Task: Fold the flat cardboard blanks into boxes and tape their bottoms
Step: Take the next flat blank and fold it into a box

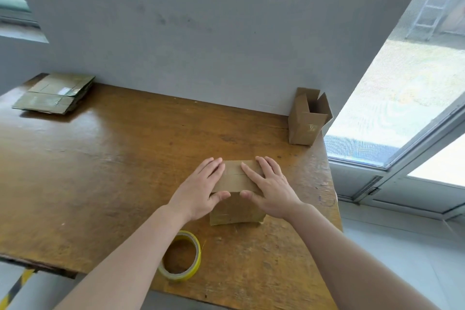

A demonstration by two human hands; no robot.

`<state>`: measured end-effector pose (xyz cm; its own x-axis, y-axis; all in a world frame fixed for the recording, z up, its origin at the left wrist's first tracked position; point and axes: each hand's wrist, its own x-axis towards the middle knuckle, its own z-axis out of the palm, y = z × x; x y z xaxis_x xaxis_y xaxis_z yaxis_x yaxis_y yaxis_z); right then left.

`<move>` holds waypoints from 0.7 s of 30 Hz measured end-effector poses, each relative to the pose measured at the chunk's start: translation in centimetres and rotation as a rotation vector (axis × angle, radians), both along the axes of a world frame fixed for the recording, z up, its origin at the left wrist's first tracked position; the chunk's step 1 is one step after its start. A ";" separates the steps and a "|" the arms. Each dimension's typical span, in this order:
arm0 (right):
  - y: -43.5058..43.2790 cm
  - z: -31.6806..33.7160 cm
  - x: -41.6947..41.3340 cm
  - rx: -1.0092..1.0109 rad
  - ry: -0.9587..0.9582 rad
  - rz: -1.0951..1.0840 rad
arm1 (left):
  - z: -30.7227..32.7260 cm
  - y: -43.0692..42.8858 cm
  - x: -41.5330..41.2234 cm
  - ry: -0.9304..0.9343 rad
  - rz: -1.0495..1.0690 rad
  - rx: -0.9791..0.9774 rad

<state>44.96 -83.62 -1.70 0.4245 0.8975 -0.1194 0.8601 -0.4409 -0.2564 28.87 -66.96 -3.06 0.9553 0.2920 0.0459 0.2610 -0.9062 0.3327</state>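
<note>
The wooden desk (100, 171) is brown and glossy, worn with scratches and dark marks. Its far edge meets a grey wall (201, 45). A stack of flat blanks (54, 94) lies at the far left corner. An open box (305, 123) stands upright at the far right corner, close against the wall, with its flaps up. A second box (235, 210) stands right of the middle, near the right edge, with closed flaps on top. A tape roll (197, 254) lies flat near the front edge, in front of the second box and to its left, apart from it.
</note>
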 end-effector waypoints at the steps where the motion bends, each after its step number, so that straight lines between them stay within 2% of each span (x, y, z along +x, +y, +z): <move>1: -0.1 -0.1 -0.1 0.015 0.003 -0.002 | 0.0 0.0 0.0 -0.008 -0.003 -0.006; 7: -0.3 -0.3 -0.4 0.055 0.001 -0.014 | -0.2 -0.1 -0.3 -0.037 -0.011 -0.032; 13: -0.5 -0.3 -0.6 0.037 -0.008 -0.016 | 0.3 -0.2 -0.5 0.012 -0.041 0.234; 17: -0.6 -0.4 -0.9 0.057 0.000 -0.018 | 0.4 -0.7 -0.7 -0.070 -0.071 0.165; 21: -0.6 0.0 -1.1 0.013 -0.052 -0.016 | 0.8 0.0 -0.4 -0.037 -0.094 0.176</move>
<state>43.85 -84.17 -1.65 0.4437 0.8921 -0.0856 0.8655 -0.4514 -0.2172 28.46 -66.96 -2.21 0.9748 0.1859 0.1237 0.1630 -0.9710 0.1746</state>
